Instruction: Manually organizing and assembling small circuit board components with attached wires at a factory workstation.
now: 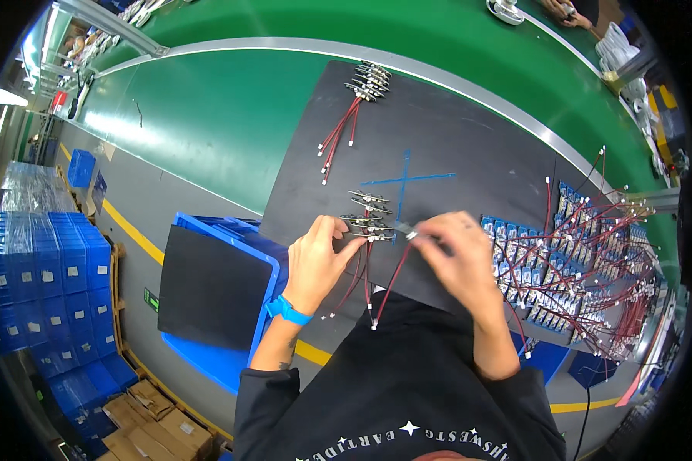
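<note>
A row of small circuit boards point(370, 201) with dark red and black wires stands on the dark grey mat in front of me. My left hand point(315, 261) reaches in from the left, thumb and forefinger closed on the edge of the nearest boards. From the right, my right hand point(460, 257) pinches a small board point(405, 229), slightly blurred, just beside the row. A red-black wire point(393, 283) hangs from that board toward my body and ends in a white plug. My left wrist has a blue band point(288, 310).
A second bunch of boards point(369, 81) lies at the mat's far edge. Many blue boards point(527, 265) with tangled wires cover the right side. Blue tape point(404, 180) forms a cross on the mat point(300, 184). A blue bin point(265, 265) stands at left, near stacked blue crates point(46, 269).
</note>
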Demonstrator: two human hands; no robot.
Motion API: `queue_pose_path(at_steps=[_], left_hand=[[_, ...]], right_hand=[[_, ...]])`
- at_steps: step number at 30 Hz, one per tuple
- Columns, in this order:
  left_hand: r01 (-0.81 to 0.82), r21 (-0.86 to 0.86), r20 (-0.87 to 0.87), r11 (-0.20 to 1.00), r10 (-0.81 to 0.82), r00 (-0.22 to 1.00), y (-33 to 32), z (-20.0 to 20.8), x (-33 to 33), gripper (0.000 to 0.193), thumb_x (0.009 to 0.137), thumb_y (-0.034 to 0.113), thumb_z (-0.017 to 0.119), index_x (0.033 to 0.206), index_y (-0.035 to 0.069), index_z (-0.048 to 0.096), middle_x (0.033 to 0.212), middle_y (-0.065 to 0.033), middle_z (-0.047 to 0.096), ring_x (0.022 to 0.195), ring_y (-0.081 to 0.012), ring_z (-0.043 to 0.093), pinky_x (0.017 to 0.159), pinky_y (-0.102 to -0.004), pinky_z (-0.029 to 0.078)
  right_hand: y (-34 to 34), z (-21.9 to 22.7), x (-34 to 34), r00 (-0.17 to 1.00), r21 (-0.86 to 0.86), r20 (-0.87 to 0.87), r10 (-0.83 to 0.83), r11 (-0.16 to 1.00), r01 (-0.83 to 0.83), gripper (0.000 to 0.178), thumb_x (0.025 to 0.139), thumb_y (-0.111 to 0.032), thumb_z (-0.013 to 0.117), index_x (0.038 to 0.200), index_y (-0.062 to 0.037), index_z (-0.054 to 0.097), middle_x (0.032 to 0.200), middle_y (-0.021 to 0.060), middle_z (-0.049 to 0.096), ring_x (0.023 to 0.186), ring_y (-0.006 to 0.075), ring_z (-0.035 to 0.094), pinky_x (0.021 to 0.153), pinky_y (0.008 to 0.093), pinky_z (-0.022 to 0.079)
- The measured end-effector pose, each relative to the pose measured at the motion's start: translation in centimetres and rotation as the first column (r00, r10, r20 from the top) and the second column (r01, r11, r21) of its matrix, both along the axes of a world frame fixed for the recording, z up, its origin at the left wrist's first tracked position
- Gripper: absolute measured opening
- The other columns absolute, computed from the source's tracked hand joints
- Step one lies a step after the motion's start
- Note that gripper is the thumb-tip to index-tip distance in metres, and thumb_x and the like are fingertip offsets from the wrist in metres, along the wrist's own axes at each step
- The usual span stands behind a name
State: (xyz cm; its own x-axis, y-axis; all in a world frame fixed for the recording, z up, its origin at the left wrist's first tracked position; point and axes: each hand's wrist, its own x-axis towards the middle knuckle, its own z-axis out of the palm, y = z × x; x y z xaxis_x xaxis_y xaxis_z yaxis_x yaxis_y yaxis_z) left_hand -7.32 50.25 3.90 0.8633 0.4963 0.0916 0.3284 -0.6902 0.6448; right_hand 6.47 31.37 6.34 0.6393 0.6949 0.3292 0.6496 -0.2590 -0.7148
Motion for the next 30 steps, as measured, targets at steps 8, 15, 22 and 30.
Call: queue_pose_path(at_steps=[8, 15, 22, 30], left_hand=[[-0.072, -0.265, 0.004, 0.962, 0.076, 0.997, 0.8, 0.5, -2.9, 0.009, 0.084, 0.006, 0.07, 0.089, -0.001, 0.07, 0.084, -0.012, 0.065, 0.063, -0.0186, 0.062, 0.055, -0.0295, 0.047], [0.032, -0.189, 0.08, 0.981, -0.017, 0.997, -2.3, 0.2, -3.3, 0.016, 0.079, 0.005, 0.069, 0.095, 0.0, 0.069, 0.094, -0.012, 0.065, 0.09, -0.03, 0.059, 0.08, -0.0378, 0.047], [0.091, -0.156, 0.07, 0.984, -0.081, 0.994, -2.2, -0.2, -3.6, 0.028, 0.075, -0.003, 0.056, 0.101, -0.002, 0.067, 0.101, -0.0134, 0.061, 0.093, -0.0315, 0.056, 0.085, -0.0388, 0.045], [0.029, -0.252, 0.089, 0.967, -0.007, 0.996, -2.2, 0.4, -4.2, 0.041, 0.072, 0.011, 0.073, 0.11, -0.001, 0.065, 0.107, -0.0143, 0.058, 0.096, -0.0318, 0.055, 0.087, -0.0392, 0.045]], right_hand=[[3.9, -2.7, -2.4, 0.969, 0.014, 0.089, 0.23, 0.973, -0.232, 0.014, 0.077, -0.011, 0.075, 0.088, -0.0082, 0.067, 0.083, 0.0008, 0.063, 0.074, 0.0202, 0.059, 0.06, 0.0345, 0.051], [4.1, -3.7, -2.3, 0.973, 0.05, 0.038, 0.226, 0.972, -0.228, 0.013, 0.078, -0.01, 0.075, 0.087, -0.007, 0.066, 0.085, 0.0028, 0.064, 0.074, 0.0218, 0.061, 0.06, 0.0344, 0.051], [3.1, -2.6, -3.0, 0.974, 0.22, -0.018, 0.228, 0.951, -0.219, 0.017, 0.072, -0.003, 0.079, 0.084, -0.0031, 0.067, 0.082, 0.0055, 0.068, 0.069, 0.0209, 0.064, 0.056, 0.0328, 0.051], [3.0, -3.7, -4.3, 0.974, 0.004, 0.078, 0.213, 0.977, -0.214, 0.014, 0.073, -0.007, 0.076, 0.083, -0.0084, 0.067, 0.079, 0.0016, 0.06, 0.07, 0.0203, 0.06, 0.057, 0.0328, 0.049]])
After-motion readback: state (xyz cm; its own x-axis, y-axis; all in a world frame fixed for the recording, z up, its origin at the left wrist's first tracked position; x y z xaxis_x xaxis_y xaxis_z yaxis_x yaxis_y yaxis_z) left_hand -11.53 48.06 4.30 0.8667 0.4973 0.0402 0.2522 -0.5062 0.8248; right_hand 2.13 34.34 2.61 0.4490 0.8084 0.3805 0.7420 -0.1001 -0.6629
